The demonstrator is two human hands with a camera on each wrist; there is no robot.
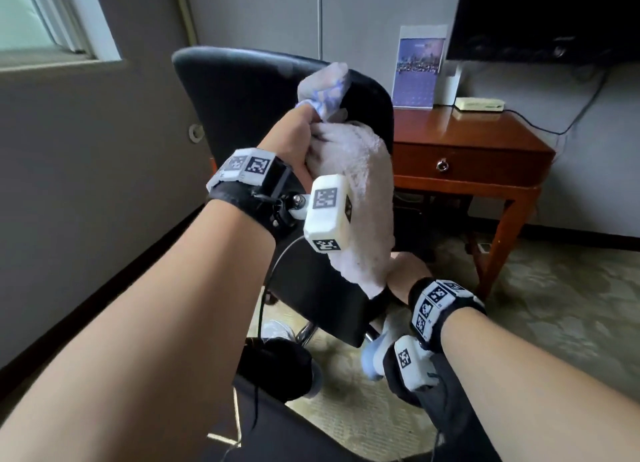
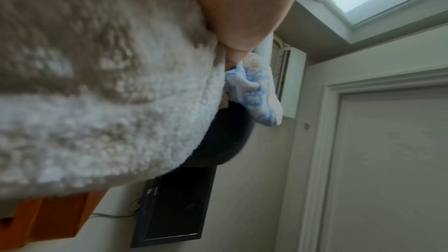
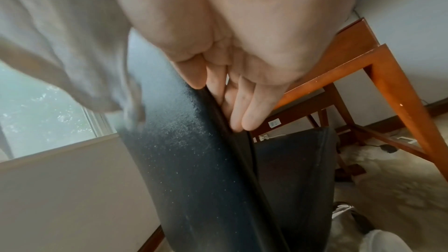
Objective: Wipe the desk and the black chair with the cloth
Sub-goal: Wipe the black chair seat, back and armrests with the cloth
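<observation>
Left hand [image 1: 294,132] grips cloth [image 1: 353,198] against black chair [image 1: 235,90]; right hand [image 1: 405,274] below.

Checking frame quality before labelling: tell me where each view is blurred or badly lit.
Head view: daylight from the window, mostly sharp, edges bowed by the wide lens. Left wrist view: the cloth fills the frame, soft and blurred. Right wrist view: the black chair is grainy, the cloth's edge smeared by motion.

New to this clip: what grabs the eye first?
The fluffy white cloth, gripped by the left hand, draped against the black chair back at centre. Lower down, the right hand rests straight fingers on the chair's edge. The wooden desk stands behind, right.
</observation>
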